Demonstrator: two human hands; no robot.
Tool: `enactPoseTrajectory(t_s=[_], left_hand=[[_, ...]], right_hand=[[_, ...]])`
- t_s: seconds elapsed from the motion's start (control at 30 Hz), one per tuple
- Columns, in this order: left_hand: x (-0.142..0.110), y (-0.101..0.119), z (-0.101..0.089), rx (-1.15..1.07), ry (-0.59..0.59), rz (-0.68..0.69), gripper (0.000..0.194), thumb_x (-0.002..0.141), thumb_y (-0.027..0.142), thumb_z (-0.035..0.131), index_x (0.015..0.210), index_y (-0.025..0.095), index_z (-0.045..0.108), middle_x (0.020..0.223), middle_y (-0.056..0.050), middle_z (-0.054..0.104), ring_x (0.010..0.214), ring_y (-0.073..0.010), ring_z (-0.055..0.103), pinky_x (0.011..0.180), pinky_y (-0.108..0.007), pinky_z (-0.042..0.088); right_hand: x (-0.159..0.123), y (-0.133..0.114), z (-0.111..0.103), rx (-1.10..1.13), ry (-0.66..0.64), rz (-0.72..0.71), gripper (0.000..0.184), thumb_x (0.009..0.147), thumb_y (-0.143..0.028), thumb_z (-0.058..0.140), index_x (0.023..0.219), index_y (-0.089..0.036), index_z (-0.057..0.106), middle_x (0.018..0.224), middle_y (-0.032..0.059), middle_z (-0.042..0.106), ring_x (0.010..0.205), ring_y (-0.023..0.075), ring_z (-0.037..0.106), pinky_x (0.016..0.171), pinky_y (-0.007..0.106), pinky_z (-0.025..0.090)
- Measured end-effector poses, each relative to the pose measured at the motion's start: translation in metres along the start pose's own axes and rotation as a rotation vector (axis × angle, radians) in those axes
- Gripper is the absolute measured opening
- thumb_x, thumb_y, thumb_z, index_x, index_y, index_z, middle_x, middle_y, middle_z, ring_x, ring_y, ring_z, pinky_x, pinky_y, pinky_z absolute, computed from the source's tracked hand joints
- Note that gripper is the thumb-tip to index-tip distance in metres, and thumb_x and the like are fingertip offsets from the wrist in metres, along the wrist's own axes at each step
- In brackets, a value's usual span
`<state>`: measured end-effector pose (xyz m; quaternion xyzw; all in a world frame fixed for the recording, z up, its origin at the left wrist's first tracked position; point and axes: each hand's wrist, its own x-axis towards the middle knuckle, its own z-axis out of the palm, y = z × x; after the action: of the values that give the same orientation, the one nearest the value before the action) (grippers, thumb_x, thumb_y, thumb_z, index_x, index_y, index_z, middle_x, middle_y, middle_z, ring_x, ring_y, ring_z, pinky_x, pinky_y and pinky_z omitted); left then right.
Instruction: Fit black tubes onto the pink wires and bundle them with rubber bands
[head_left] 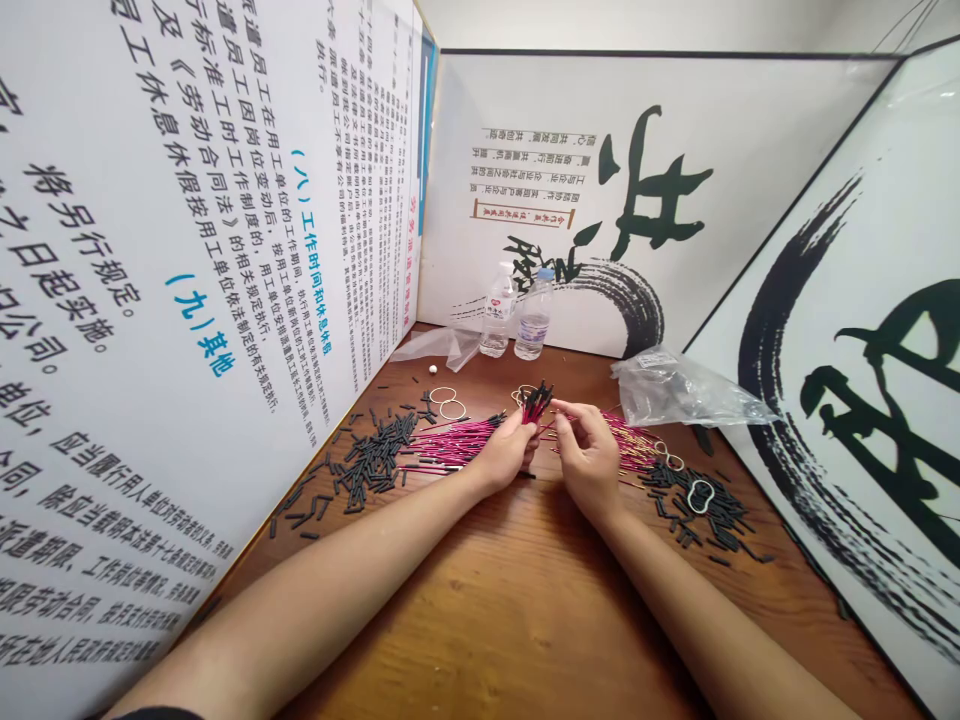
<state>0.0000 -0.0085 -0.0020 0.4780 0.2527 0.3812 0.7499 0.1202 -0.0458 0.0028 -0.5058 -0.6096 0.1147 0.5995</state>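
My left hand [506, 455] is closed around a bundle of thin pink sticks [537, 402] with black ends pointing up and away. Beside it, my right hand [589, 455] has its fingers bent in and its index fingertip at the bundle's right edge; anything pinched there is too small to make out. Loose pink sticks [450, 443] lie to the left of my left hand, some with black ends. Behind and right of my right hand lie more pink sticks [634, 440] with gold-coloured parts. Short black tubes [375, 455] are heaped at the left, and another heap of black tubes [697, 505] is at the right.
Two plastic bottles, one with a white cap [497, 312] and one with a blue cap [534, 320], stand against the back panel. A clear plastic bag [667, 390] lies at the back right. Pale rubber bands [452, 410] rest on the wooden table [517, 600]. Printed panels [480, 90] enclose it.
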Motion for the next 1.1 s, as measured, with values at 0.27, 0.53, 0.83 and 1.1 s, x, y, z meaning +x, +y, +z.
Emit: enactPoseTrajectory(t_s=[0.27, 0.53, 0.83, 1.1], left_hand=[[-0.002, 0.003, 0.001, 0.001, 0.033, -0.018, 0.01, 0.083, 0.019, 0.039, 0.093, 0.02, 0.041, 0.055, 0.009, 0.026, 0.039, -0.0043, 0.016, 0.04, -0.018, 0.01], [0.0, 0.002, 0.001, 0.055, 0.084, -0.029, 0.014, 0.073, 0.013, 0.037, 0.085, 0.019, 0.041, 0.053, 0.009, 0.025, 0.04, -0.0057, 0.018, 0.04, -0.018, 0.012], [0.003, -0.004, -0.002, 0.056, 0.106, 0.054, 0.01, 0.073, 0.015, 0.041, 0.083, 0.018, 0.042, 0.054, 0.008, 0.027, 0.044, -0.006, 0.02, 0.044, -0.018, 0.017], [0.0, -0.002, 0.0, 0.061, 0.111, 0.067, 0.011, 0.075, 0.016, 0.04, 0.084, 0.018, 0.045, 0.055, 0.008, 0.027, 0.046, -0.0063, 0.02, 0.045, -0.018, 0.017]], right_hand=[[-0.003, 0.008, 0.007, 0.158, -0.038, 0.132, 0.025, 0.084, -0.033, 0.06, 0.103, -0.021, 0.049, 0.094, 0.0035, 0.058, 0.072, 0.0139, 0.058, 0.064, 0.028, 0.048], [0.001, 0.001, -0.002, -0.238, -0.036, -0.16, 0.034, 0.088, -0.025, 0.052, 0.121, -0.024, 0.055, 0.09, 0.0027, 0.047, 0.07, 0.014, 0.048, 0.067, 0.03, 0.045], [-0.003, 0.001, -0.003, -0.293, -0.106, -0.189, 0.037, 0.09, -0.025, 0.049, 0.127, -0.027, 0.055, 0.096, 0.0051, 0.052, 0.078, 0.0158, 0.054, 0.066, 0.03, 0.047], [-0.002, -0.001, -0.004, -0.224, -0.097, -0.181, 0.035, 0.09, -0.024, 0.048, 0.125, -0.025, 0.055, 0.095, 0.0041, 0.051, 0.071, 0.0132, 0.052, 0.066, 0.029, 0.047]])
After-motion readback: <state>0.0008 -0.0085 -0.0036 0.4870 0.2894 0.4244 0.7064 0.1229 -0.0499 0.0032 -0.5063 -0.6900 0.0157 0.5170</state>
